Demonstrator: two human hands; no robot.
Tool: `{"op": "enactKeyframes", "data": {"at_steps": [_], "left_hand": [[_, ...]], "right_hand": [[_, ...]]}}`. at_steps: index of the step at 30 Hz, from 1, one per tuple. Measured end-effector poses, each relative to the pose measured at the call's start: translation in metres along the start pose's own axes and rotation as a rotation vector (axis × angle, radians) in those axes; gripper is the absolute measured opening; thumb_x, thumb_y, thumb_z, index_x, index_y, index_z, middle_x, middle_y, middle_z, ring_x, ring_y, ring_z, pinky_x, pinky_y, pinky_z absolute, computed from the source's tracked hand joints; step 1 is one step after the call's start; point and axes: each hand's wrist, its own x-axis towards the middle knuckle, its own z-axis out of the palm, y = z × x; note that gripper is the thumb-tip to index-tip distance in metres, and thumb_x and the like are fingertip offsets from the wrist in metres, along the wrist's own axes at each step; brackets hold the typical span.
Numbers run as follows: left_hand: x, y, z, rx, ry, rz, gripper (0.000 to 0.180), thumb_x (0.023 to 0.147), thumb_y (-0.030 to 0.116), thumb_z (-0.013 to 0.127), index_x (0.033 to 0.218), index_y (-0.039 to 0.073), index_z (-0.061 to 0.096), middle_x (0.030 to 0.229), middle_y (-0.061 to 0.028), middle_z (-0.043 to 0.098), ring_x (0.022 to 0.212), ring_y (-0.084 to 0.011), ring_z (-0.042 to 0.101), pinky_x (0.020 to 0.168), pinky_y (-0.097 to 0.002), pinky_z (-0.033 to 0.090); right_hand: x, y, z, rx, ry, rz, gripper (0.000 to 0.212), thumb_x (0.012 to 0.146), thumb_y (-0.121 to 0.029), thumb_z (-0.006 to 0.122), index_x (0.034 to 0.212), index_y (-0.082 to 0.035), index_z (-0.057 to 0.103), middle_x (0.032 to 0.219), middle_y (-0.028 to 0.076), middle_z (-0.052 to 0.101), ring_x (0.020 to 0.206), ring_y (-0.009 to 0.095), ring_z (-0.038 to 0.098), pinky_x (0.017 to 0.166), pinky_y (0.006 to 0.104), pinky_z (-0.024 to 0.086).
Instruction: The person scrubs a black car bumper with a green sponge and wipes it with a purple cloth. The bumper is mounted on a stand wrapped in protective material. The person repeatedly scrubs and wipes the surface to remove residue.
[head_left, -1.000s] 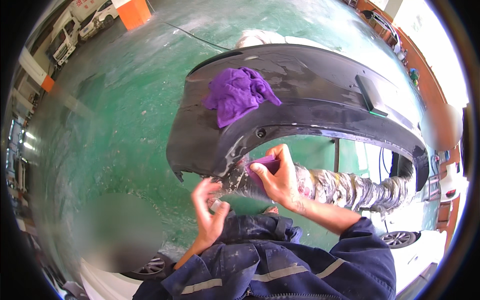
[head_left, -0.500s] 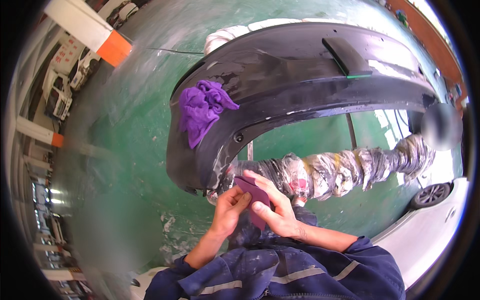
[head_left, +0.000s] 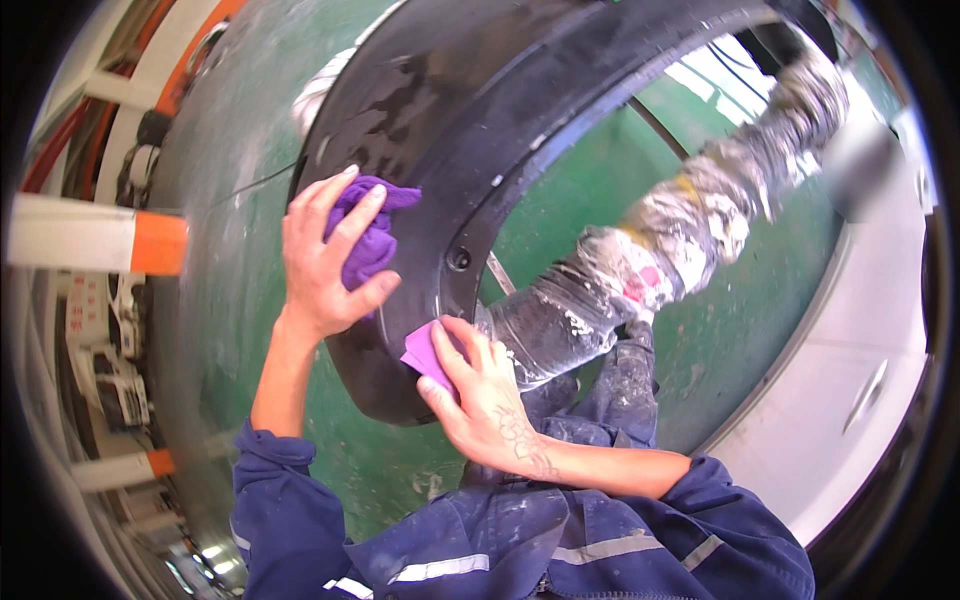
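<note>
A black car bumper (head_left: 405,130) curves across the upper middle, its near end to the left of my legs. My left hand (head_left: 318,270) is over a crumpled purple cloth (head_left: 368,262) that lies on the bumper; the fingers are spread and overlap the cloth. Whether the fingertips press on it is hard to see. My right hand (head_left: 488,405) holds a folded piece of purple sandpaper (head_left: 426,356) against the bumper's lower near corner, thumb and fingers around its edge. A round hole (head_left: 459,259) shows in the bumper just above the right hand.
A stand bar wrapped in dirty plastic (head_left: 690,220) runs from beside my right hand to the upper right. A light-coloured car (head_left: 840,400) stands at the right. An orange-and-white pillar (head_left: 150,242) is at the left. The floor (head_left: 570,215) is green.
My hands have parted: the left has gone up to the cloth, the right has brought the sandpaper down onto the bumper. The view has turned and come closer to the bumper's near end.
</note>
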Motion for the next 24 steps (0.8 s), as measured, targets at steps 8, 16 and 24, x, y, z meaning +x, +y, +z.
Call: {"op": "enactKeyframes", "data": {"at_steps": [8,16,24], "left_hand": [[0.020,0.038,-0.007,0.088,0.026,0.313,0.026,0.061,0.025,0.080,0.086,0.018,0.074,0.092,0.0014,0.063,0.093,-0.0262,0.060,0.088,-0.0469,0.042],[0.013,0.025,-0.006,0.043,-0.016,0.316,0.020,0.062,0.038,0.072,0.073,0.023,0.065,0.088,0.0037,0.063,0.095,-0.0280,0.055,0.093,-0.0500,0.040],[0.006,0.017,0.003,-0.065,0.066,0.315,0.023,0.053,0.028,0.063,0.071,0.015,0.064,0.092,-0.0067,0.060,0.107,-0.0368,0.054,0.093,-0.0557,0.046]], "right_hand": [[-0.013,-0.014,0.003,0.096,-0.132,0.146,0.069,0.100,-0.027,0.067,0.154,0.008,0.042,0.159,0.032,0.043,0.093,0.036,0.057,0.085,0.0449,0.051],[-0.006,-0.008,0.017,0.277,-0.071,0.165,0.072,0.101,-0.019,0.062,0.159,0.009,0.029,0.160,0.033,0.039,0.095,0.037,0.054,0.087,0.0453,0.053],[-0.018,-0.006,0.022,0.319,-0.027,0.146,0.074,0.099,-0.013,0.062,0.161,0.009,0.028,0.163,0.030,0.037,0.092,0.037,0.052,0.091,0.0452,0.051]]}}
